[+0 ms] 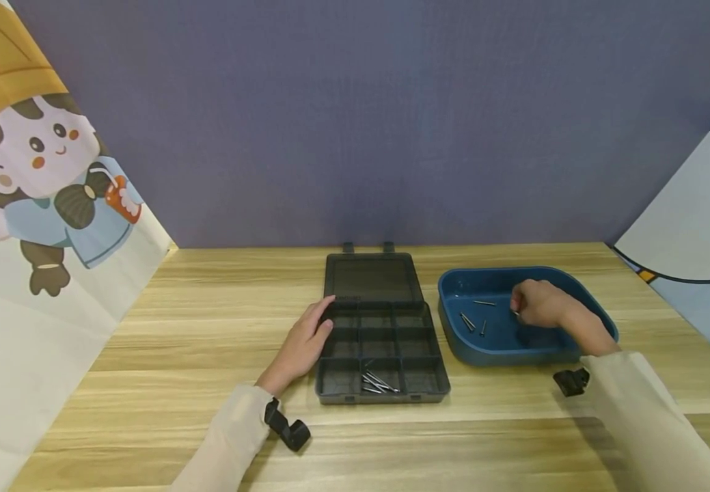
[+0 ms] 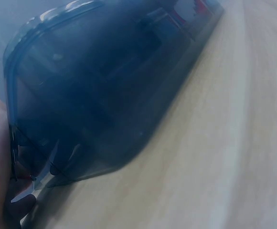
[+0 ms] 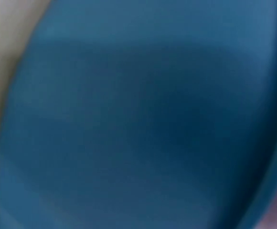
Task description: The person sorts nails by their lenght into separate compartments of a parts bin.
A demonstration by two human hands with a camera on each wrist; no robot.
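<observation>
A dark, see-through compartment box (image 1: 382,348) lies on the table with its lid (image 1: 372,277) laid back. Several silver screws (image 1: 380,383) are in its front middle compartment. My left hand (image 1: 303,342) rests along the box's left edge, fingers extended; part of it shows beside the box wall (image 2: 95,95) in the left wrist view. To the right is a blue tray (image 1: 474,352) with several loose screws (image 1: 467,322) on its bottom. Inside the tray, my right hand (image 1: 540,304) is curled with its fingertips together, pinching a small shiny screw (image 1: 516,313), mostly hidden by the fingers.
The wood-grain table (image 1: 219,328) ends at a purple-grey panel (image 1: 391,123) behind the box and tray. Printed cartoon panels (image 1: 59,171) stand at both sides. A black wrist camera (image 1: 290,429) sits on the left wrist, another (image 1: 571,382) on the right.
</observation>
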